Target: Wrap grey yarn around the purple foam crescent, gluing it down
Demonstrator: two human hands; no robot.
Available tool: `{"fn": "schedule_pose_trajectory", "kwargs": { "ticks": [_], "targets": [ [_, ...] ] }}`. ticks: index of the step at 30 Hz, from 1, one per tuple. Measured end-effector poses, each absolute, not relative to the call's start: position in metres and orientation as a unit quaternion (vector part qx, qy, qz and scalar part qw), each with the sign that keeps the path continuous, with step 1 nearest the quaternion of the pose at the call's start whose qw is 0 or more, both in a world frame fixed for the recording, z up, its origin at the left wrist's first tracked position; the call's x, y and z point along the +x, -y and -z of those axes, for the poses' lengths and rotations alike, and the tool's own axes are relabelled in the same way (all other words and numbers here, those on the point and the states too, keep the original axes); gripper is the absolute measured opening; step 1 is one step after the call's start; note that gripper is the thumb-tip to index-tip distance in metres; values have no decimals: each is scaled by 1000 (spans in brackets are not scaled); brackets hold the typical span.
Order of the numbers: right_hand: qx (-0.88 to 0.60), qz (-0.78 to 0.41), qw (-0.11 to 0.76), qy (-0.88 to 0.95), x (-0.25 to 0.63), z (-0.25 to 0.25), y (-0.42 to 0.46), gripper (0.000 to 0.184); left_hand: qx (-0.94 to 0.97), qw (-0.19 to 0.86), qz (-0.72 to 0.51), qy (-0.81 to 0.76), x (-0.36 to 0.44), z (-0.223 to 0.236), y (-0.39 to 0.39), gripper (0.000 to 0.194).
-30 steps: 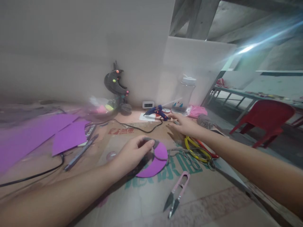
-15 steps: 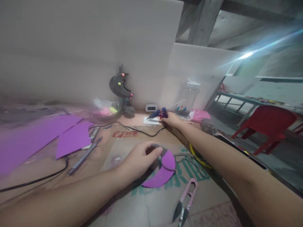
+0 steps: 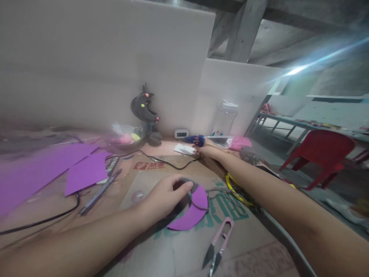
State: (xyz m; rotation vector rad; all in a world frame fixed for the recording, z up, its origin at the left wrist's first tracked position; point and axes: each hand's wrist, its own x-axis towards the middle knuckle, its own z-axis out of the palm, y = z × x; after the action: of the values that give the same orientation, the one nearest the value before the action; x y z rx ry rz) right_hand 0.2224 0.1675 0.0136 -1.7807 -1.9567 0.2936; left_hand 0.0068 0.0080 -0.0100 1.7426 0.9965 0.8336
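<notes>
purple crescent-shaped sheet (image 3: pixel 188 219), wrapped at upper end in grey yarn (image 3: pixel 196 187), pinched there between thumb and fingers of left hand (image 3: pixel 170 192), bare at lower tip. blue glue gun (image 3: pixel 198 140) gripped in right hand (image 3: pixel 210 149), tilted nearer level than half a second ago.

Purple crescent (image 3: pixel 198 211): smooth, matt, foam- or paper-like, can't tell which. Grey yarn (image 3: pixel 195 187) on it: fibrous, matt. Purple sheets (image 3: pixel 88 173), l/side: same flat matt finish. Cardboard (image 3: pixel 173 250) underneath: brown w/ printed ink, low sheen. Snips (image 3: pixel 219 238): metal blades, pink hdl smooth, matl unclear. Glue gun (image 3: pixel 197 140): blue plastic, smooth. Bottle (image 3: pixel 226 119): clear, glossy, plastic or glass. Pink bag (image 3: pixel 240 143): thin plastic-like, crinkled. Chair (image 3: pixel 325 152): red plastic, smooth.
</notes>
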Motion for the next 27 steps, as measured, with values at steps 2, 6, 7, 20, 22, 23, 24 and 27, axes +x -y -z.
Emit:
{"fn": "schedule_pose_trajectory", "kwargs": {
  "ticks": [2,6,7,20,22,23,24,27],
  "targets": [
    [-649,-123,212,721,219,-13,-170,33,711,469,-335,-404,6,11,-8,26],
    [-651,-138,167,728,214,-11,-175,35,713,471,-330,-401,6,12,-9,26],
    [-652,-138,161,728,213,-10,-176,35,717,468,-328,-399,6,12,-8,26],
    [-582,-158,323,730,235,-42,-134,24,704,470,-357,-395,7,11,-9,25],
    [-565,-169,348,729,243,-46,-104,22,691,481,-360,-402,7,10,-9,25],
    [-557,-178,361,726,248,-45,-87,22,685,484,-363,-405,7,9,-9,24],
    [-540,-208,396,713,252,-44,-71,23,680,486,-365,-410,7,9,-8,24],
    [-514,-288,407,698,262,-33,-29,33,671,491,-362,-422,8,6,-7,24]
  ]
}}
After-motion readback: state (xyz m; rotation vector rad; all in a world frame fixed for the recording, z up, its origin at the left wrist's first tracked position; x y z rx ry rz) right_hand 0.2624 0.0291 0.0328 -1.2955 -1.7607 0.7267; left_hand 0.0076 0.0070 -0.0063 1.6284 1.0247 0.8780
